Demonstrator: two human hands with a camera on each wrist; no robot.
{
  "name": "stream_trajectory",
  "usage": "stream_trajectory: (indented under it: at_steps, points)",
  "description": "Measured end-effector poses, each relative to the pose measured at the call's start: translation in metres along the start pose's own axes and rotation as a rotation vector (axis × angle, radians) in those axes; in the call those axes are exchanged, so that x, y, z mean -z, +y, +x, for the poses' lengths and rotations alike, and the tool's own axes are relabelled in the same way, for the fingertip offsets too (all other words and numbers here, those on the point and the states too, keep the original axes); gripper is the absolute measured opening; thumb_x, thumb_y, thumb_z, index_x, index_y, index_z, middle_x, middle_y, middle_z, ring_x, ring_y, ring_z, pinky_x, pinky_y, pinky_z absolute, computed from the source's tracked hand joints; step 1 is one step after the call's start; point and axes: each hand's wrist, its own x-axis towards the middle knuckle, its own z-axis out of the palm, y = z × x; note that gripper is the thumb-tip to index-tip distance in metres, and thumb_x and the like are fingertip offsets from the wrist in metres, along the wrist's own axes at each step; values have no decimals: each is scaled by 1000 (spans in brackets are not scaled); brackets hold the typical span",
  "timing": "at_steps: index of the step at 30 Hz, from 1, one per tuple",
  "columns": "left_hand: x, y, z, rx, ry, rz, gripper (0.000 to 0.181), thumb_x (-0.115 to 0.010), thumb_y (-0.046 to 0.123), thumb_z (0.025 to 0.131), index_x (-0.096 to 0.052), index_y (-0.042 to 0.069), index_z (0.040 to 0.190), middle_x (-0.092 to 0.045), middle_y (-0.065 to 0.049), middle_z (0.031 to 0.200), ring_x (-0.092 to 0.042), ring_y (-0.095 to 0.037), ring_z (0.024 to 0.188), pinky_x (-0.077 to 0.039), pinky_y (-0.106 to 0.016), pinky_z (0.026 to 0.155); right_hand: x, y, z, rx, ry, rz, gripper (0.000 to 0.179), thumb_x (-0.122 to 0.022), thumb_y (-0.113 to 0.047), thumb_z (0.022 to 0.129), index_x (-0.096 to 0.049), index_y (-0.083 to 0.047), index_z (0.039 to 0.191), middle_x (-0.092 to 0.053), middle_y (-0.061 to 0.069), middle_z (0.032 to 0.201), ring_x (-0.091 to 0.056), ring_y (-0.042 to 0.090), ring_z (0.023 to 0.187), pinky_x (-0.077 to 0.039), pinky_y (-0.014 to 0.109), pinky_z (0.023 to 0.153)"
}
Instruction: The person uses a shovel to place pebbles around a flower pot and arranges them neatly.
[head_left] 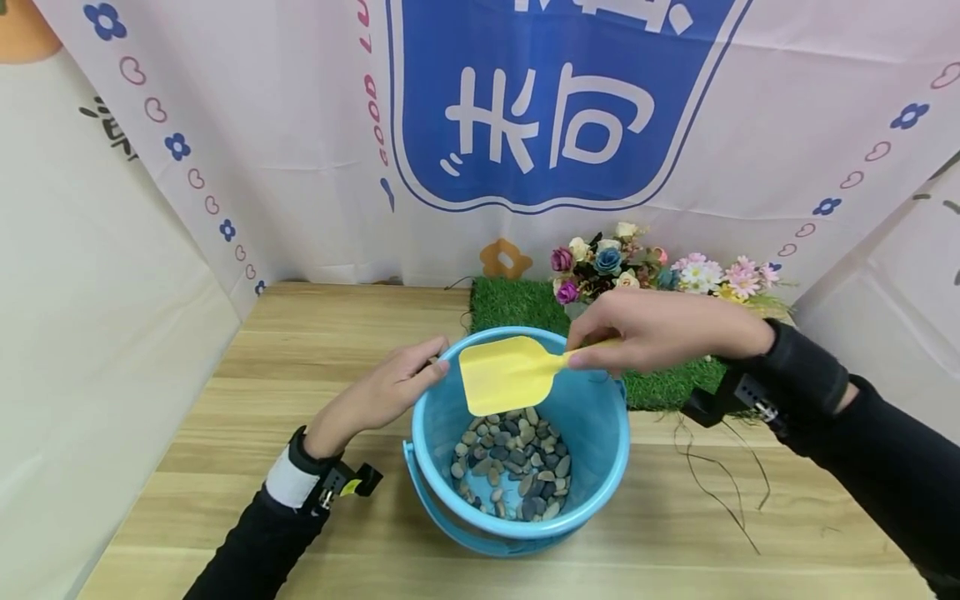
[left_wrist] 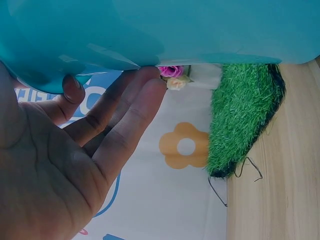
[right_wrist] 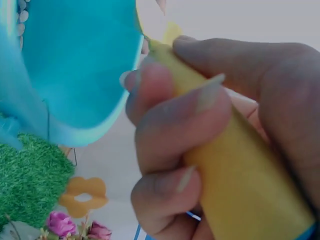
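Observation:
A light blue bucket (head_left: pixel 611 467) stands on the wooden table, with grey and tan pebbles (head_left: pixel 517 458) spread over its bottom. At the bucket's left rim, my left hand (head_left: pixel 382 387) holds on with the thumb over the edge and the fingers along the outer wall; the left wrist view shows those fingers (left_wrist: pixel 130 130) against the blue plastic. My right hand (head_left: pixel 652 329) grips the yellow handle (right_wrist: pixel 245 180) of a plastic shovel, fingers wrapped round it. The shovel's flat yellow blade (head_left: pixel 506 375) is over the bucket's far part, above the pebbles, and its visible face is bare.
Behind the bucket lies a green artificial turf mat (head_left: pixel 510 304) bearing artificial flowers (head_left: pixel 607 262). Loose dark threads (head_left: pixel 720 483) lie on the tabletop (head_left: pixel 300 375) to the right. A printed white curtain (head_left: pixel 315 167) hangs along the back. The bucket's handle (head_left: pixel 450 521) hangs down at the front.

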Motion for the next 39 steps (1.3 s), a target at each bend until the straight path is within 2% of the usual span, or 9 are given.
stream_trajectory:
  at_steps: [6,10,14,19,25,29,31,39]
  points:
    - [0,0,0,0,0,-2,20,-33,25,102,-43,12,90,-49,-6,71,-62,-12,64,-56,-30,54,-2,-5,11,-44,-26,-91,12,-52,-32,95,-62,-28,93,-53,-9,66,-49,6,52,-46,25,49]
    - [2,1,0,6,-5,-3,21,-33,26,102,-43,12,91,-51,-5,73,-62,-12,66,-56,-31,55,-5,-9,19,-76,-32,-163,15,-54,-33,94,-60,-28,81,-41,-10,58,-39,5,46,-36,24,45]
    - [1,0,0,7,-2,7,21,-34,27,102,-44,13,91,-49,-5,72,-60,-12,63,-55,-30,53,-8,-15,26,-111,-35,-251,16,-56,-35,92,-60,-27,78,-34,-9,56,-30,6,46,-28,24,45]
    - [0,-2,0,8,5,21,21,-34,27,102,-44,14,90,-46,-5,70,-57,-12,60,-54,-30,51,-13,-22,37,-134,-34,-357,19,-58,-33,91,-58,-24,74,-32,-7,55,-30,8,44,-25,24,43]
    - [0,-2,-1,4,7,13,21,-34,27,102,-45,12,91,-46,-4,69,-57,-13,60,-55,-30,51,-23,-26,51,-134,-42,-473,22,-60,-29,90,-54,-20,71,-37,-6,56,-35,9,45,-27,23,43]
    - [0,-2,0,0,-1,9,22,-34,27,102,-45,11,91,-48,-3,70,-58,-12,61,-55,-31,52,-28,-27,60,-151,-75,-546,24,-61,-28,89,-50,-18,71,-32,-5,57,-34,10,47,-27,24,44]
    - [0,-2,0,0,-5,1,22,-34,27,102,-45,11,92,-49,-3,70,-59,-13,61,-55,-31,52,-30,-27,64,-168,-95,-570,27,-61,-28,89,-47,-18,69,-28,-4,58,-32,11,48,-27,24,44]
    - [1,-3,1,-12,-13,-36,21,-33,25,102,-45,10,92,-54,-5,75,-63,-15,68,-56,-31,55,-37,-26,78,-272,-191,-606,21,-64,-30,87,-52,-17,77,-33,-3,60,-37,11,51,-32,24,47]
